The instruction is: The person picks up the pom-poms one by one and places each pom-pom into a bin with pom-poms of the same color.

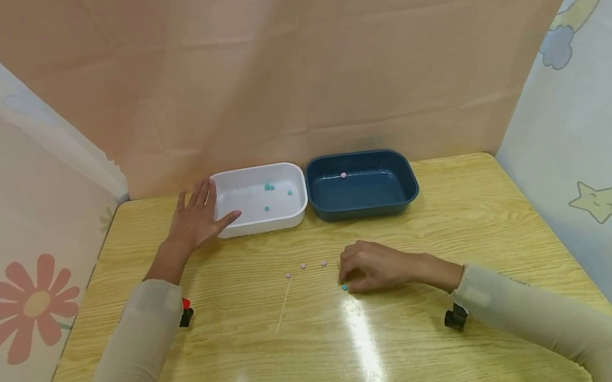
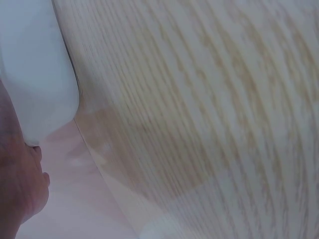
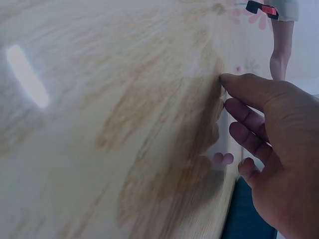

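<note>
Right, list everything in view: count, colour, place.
Wood-grain table: 1, yellowish, centre
Left tub: 1, white, rear
Right tub: 1, dark blue, alongside
Teal balls: 4, teal, left tub
Pink ball: 1, pink, right tub
Pink balls: 3, pink, mid-table
Teal ball: 1, teal, by right hand
Backdrop: 1, tan, behind
Printed sheets: 2, pale, both sides
Wrist cameras: 2, mostly black, at wrists
Sleeves: 2, beige, left and right
Left hand: 1, bare, at left tub
Right hand: 1, bare, over table
</note>
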`<state>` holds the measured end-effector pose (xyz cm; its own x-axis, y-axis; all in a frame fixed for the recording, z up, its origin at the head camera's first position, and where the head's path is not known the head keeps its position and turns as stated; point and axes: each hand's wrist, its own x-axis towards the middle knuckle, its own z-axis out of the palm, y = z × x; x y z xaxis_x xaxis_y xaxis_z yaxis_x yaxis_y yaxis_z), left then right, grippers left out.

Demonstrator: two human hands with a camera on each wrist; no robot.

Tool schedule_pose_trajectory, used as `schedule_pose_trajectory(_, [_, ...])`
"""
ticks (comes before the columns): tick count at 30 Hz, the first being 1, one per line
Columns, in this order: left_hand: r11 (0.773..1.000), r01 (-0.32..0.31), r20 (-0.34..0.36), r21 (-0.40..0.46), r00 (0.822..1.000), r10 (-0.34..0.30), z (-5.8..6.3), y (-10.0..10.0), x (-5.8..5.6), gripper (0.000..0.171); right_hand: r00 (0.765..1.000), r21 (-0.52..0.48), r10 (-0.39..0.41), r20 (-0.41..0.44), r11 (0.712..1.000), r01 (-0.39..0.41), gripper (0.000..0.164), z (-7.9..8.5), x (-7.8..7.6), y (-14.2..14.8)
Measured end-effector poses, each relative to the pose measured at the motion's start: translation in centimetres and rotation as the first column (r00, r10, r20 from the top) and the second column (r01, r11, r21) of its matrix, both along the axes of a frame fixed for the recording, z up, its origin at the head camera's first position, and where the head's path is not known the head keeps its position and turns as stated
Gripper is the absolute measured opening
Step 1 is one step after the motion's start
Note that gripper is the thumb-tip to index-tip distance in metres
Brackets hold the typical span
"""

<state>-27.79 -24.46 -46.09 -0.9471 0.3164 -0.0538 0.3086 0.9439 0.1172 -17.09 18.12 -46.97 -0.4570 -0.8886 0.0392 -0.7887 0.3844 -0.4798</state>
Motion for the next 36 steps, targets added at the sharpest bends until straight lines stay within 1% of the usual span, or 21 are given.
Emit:
schedule_pose_trajectory(4, [1.000, -0.003, 0.007, -0.002, 1.000, 0.003, 0.0, 0.0, -0.1, 0.110, 1.000, 0.011, -0.021, -0.012, 1.000, 0.021, 0.012, -0.2, 0.2, 0.0])
schedule_pose_trajectory(8, [1.000, -0.007, 0.007, -0.002, 1.000, 0.007, -0.1, 0.0, -0.1, 0.110, 1.000, 0.004, -0.023, -0.015, 1.000, 0.023, 0.010, -0.3, 0.2, 0.0])
schedule_pose_trajectory(22, [1.000, -0.004, 0.004, -0.005, 1.000, 0.004, -0.3, 0.0, 0.0, 0.110, 0.999, -0.051, 0.013, -0.035, 0.999, -0.015, 0.004, -0.4, 0.2, -0.2])
schedule_pose_trajectory(27, [1.000, -0.008, 0.010, -0.006, 1.000, 0.008, -0.2, 0.1, 0.0, 0.110, 0.999, -0.064, 0.012, -0.039, 0.998, -0.015, 0.007, -0.1, 0.0, -0.2])
schedule_pose_trajectory(30, [1.000, -0.009, 0.011, -0.003, 1.000, 0.009, -0.1, 0.2, 0.0, 0.110, 0.998, -0.076, 0.011, -0.060, 0.997, -0.015, 0.006, 0.2, -0.3, -0.3])
schedule_pose_trajectory(33, [1.000, -0.012, 0.010, -0.007, 1.000, 0.012, 0.0, 0.2, 0.1, 0.110, 0.997, -0.091, 0.014, -0.077, 0.996, -0.021, 0.004, 0.7, -0.6, -0.5])
schedule_pose_trajectory(36, [1.000, -0.013, 0.010, -0.009, 1.000, 0.013, 0.0, 0.2, 0.1, 0.111, 0.997, -0.101, 0.007, -0.072, 0.995, -0.014, 0.004, 1.3, -0.9, -0.7])
